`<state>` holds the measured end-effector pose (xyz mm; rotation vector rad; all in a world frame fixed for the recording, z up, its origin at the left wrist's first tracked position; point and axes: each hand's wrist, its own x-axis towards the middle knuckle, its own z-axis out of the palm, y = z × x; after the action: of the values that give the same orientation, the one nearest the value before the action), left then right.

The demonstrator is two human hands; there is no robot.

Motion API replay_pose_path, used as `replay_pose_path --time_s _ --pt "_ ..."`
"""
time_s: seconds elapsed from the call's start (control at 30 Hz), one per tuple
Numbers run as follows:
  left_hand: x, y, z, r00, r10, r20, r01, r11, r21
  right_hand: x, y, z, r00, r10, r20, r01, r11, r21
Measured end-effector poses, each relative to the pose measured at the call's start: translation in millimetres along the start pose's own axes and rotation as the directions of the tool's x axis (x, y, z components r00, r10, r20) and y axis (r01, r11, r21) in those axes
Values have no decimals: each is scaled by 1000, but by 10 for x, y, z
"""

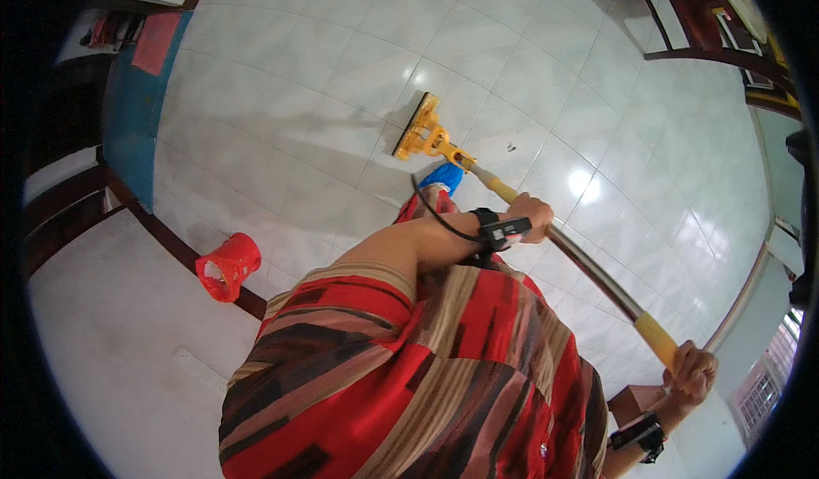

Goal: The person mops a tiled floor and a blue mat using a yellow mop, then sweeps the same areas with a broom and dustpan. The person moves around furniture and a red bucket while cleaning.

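Glossy white tile floor (281,87), red bin (232,266) off to the left. Mop (593,271) runs diagonally across, yellow head (418,131) out ahead, near a blue-covered foot (442,177); can't tell if it touches the tiles. Left hand (534,216) clamped round the pole partway up, right hand (691,371) clamped at the yellow grip (655,339), upper end.

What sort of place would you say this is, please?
Most likely a room in a home, judging by the glossy pale tiled floor, the dark wooden furniture at the upper right and what looks like a barred window at the lower right.
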<state>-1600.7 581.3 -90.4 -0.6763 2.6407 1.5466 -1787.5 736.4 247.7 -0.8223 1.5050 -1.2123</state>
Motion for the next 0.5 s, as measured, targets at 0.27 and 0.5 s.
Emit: replay_pose_path --time_s 0.27,0.5 --pt "176 -644 -405 989 -128 73 92 921 378 111 778 219 982 -45 -182 89 967 240" --pt "280 -1017 -167 945 -289 152 189 863 468 5 1384 335 967 206 -149 -167 956 240"
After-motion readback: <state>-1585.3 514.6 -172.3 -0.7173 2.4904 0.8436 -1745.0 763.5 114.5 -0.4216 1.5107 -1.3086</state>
